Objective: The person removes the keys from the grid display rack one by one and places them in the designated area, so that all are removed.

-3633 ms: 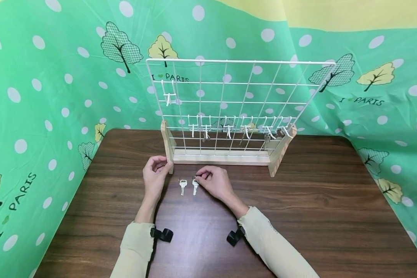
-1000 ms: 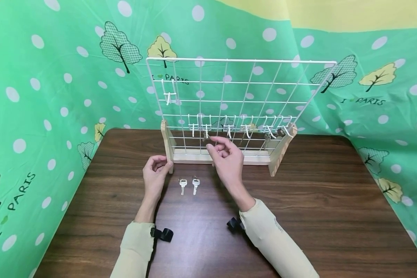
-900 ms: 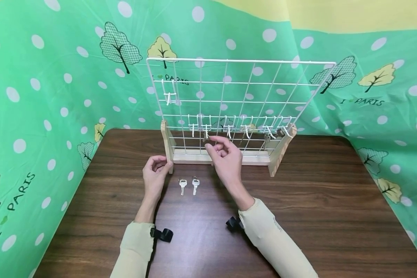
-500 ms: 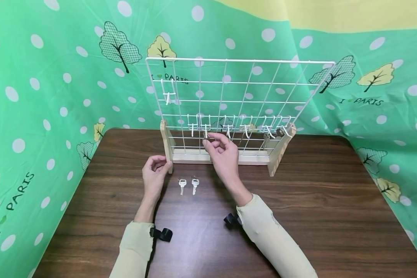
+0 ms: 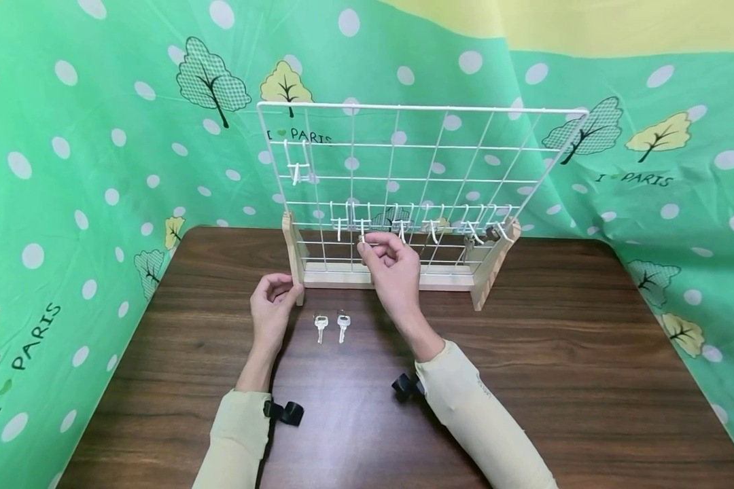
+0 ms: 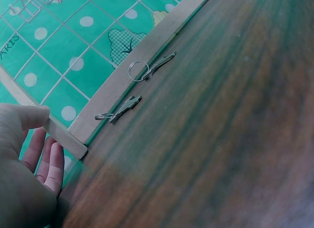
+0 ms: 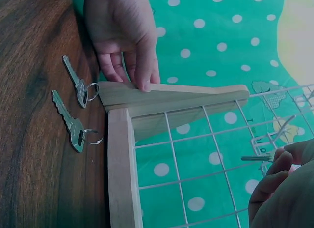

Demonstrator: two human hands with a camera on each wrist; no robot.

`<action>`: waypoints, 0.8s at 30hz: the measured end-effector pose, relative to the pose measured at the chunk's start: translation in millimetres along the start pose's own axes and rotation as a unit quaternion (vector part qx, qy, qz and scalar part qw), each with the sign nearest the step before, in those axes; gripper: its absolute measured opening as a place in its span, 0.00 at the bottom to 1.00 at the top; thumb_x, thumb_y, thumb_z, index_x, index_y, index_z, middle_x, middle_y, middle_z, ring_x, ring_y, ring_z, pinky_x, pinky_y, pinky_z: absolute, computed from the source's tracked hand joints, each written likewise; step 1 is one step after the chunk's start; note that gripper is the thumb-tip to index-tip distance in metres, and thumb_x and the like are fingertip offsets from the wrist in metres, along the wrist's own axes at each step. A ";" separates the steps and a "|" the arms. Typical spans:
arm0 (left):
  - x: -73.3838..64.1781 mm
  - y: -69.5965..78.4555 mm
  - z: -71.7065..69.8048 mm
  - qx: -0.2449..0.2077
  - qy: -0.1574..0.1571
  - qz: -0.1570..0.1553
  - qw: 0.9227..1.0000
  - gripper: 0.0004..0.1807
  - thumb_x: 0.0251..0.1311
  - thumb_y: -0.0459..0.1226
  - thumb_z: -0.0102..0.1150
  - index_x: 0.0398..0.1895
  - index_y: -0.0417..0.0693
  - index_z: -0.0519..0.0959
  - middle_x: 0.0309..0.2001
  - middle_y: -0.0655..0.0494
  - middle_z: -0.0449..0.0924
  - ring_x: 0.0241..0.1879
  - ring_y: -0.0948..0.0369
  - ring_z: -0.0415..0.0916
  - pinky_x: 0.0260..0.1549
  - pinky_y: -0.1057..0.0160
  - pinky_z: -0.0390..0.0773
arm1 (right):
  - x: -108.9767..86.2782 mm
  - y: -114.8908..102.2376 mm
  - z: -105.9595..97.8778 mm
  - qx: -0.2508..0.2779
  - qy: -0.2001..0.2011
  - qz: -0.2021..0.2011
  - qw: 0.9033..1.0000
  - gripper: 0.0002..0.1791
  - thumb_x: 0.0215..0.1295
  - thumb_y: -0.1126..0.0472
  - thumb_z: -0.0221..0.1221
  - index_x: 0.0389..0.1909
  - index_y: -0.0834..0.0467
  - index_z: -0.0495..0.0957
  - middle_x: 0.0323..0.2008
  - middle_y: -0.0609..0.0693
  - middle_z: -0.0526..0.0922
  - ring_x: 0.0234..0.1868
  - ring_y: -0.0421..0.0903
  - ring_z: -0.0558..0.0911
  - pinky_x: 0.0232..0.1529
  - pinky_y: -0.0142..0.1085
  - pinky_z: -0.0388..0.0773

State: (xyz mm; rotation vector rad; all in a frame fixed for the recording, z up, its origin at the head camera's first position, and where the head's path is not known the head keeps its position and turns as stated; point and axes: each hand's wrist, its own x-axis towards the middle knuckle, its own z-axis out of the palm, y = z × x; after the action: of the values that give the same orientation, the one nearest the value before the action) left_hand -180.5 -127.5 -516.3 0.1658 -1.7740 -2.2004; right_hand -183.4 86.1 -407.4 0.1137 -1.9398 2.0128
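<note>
The right hand (image 5: pixel 394 272) is up in front of the rack (image 5: pixel 336 278). Its thumb and first finger pinch a thin key (image 7: pixel 251 158), and one end of it pokes out past them. The key shows only its edge. It is right by a white hook (image 5: pixel 362 227), second from the left in the low row. The fingers hide a lot, so I can't tell if the key hangs on the hook.

The left hand (image 5: pixel 272 305) is lower and to the left of that pinch. It holds the rack's left leg (image 5: pixel 293 248) near the bottom, with the thumb on one side.

Below the right hand, and to the right of the left hand, two more keys lie side by side on the table (image 5: pixel 563 380), not touching. The left key (image 5: pixel 321 322) is nearer the left hand, and the right key (image 5: pixel 344 322) is just beside it. Each has a ring at its top end, the end toward the rack.

Past the right hand, on its right, are four more hooks in the row. Behind both hands hangs a green cloth (image 5: pixel 128 102) with white dots.
</note>
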 end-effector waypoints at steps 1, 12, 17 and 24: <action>0.1 -0.5 -0.1 0.000 0.001 0.000 1.000 0.15 0.62 0.16 0.70 0.49 0.21 0.77 0.39 0.61 0.84 0.41 0.67 0.83 0.44 0.73 0.84 | -0.3 -0.1 -0.2 0.001 0.000 0.000 1.000 0.09 0.71 0.72 0.69 0.47 0.73 0.86 0.24 0.45 0.83 0.19 0.32 0.73 0.20 0.24 0.66; 0.4 -1.4 0.0 -0.006 0.003 0.002 1.000 0.14 0.61 0.16 0.70 0.48 0.23 0.77 0.40 0.61 0.84 0.40 0.66 0.84 0.44 0.73 0.85 | -7.3 -6.2 -6.5 -0.010 -0.004 -0.030 0.999 0.04 0.70 0.71 0.70 0.41 0.70 0.87 0.25 0.45 0.84 0.24 0.36 0.78 0.24 0.24 0.70; -0.1 -0.9 0.0 -0.007 0.004 0.000 1.000 0.14 0.61 0.15 0.70 0.47 0.23 0.78 0.40 0.60 0.83 0.41 0.66 0.83 0.44 0.73 0.85 | -11.6 -8.1 -7.2 -0.003 -0.008 -0.033 0.999 0.01 0.70 0.73 0.69 0.40 0.68 0.88 0.24 0.42 0.83 0.22 0.34 0.75 0.22 0.24 0.67; -0.6 -0.8 0.0 -0.003 0.002 0.001 1.000 0.13 0.62 0.16 0.70 0.47 0.25 0.78 0.40 0.61 0.83 0.41 0.66 0.83 0.45 0.73 0.84 | -17.1 -11.1 -9.9 0.005 -0.007 -0.028 1.000 0.02 0.70 0.74 0.69 0.37 0.66 0.88 0.23 0.41 0.81 0.20 0.34 0.71 0.20 0.24 0.64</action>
State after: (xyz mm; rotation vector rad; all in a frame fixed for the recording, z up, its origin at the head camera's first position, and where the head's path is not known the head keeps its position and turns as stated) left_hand -180.1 -127.1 -517.1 0.1674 -1.7648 -2.2019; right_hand -162.3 92.8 -402.3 0.1836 -1.9137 1.9896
